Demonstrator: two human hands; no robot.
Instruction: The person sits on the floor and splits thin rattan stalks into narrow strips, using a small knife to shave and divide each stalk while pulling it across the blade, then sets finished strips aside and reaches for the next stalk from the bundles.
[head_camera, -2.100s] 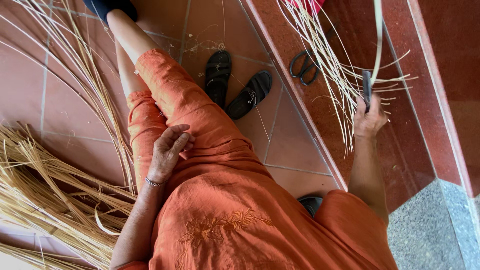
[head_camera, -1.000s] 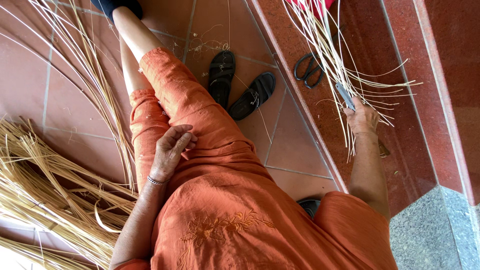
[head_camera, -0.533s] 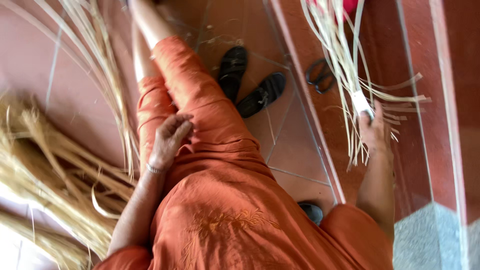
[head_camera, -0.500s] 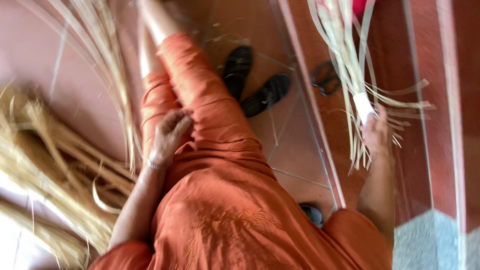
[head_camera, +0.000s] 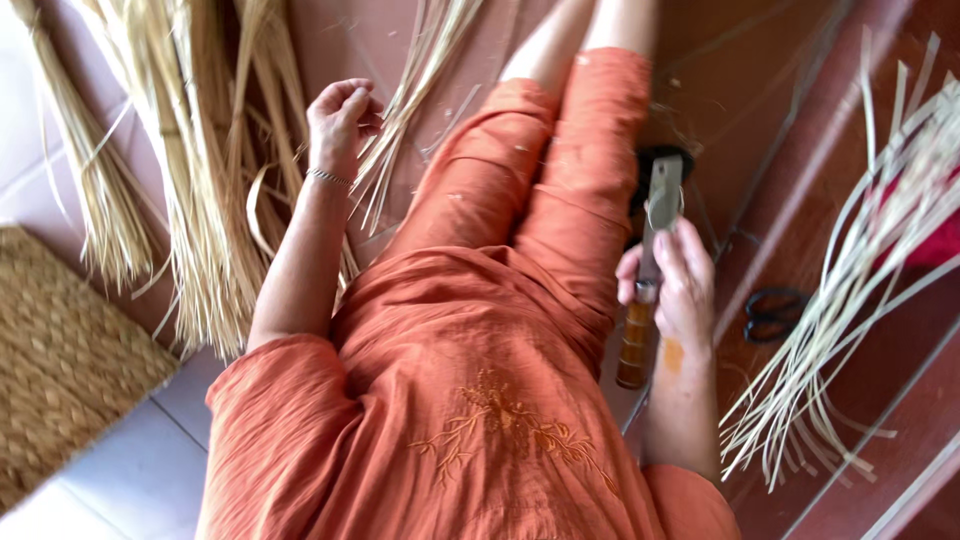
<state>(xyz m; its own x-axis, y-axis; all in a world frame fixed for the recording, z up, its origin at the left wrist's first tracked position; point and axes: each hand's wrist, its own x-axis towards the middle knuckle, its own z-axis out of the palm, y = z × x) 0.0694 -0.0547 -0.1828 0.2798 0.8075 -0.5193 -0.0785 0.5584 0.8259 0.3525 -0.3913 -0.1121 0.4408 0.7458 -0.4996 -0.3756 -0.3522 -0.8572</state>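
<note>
Firmly, the right hand (head_camera: 675, 290) grips a wooden-handled knife (head_camera: 648, 270), blade toward twelve o'clock; the left hand (head_camera: 340, 120) curls loosely, touching reed strips (head_camera: 415, 90).

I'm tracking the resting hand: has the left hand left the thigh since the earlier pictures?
Yes. The left hand has moved off the orange-clad thigh, outward to the straw bundle on the floor beside it.

The sandal (head_camera: 645, 165) is mostly hidden behind the knife (head_camera: 655, 235); the mat (head_camera: 60, 350) and strips (head_camera: 850, 290) are cut off by the edges.
</note>
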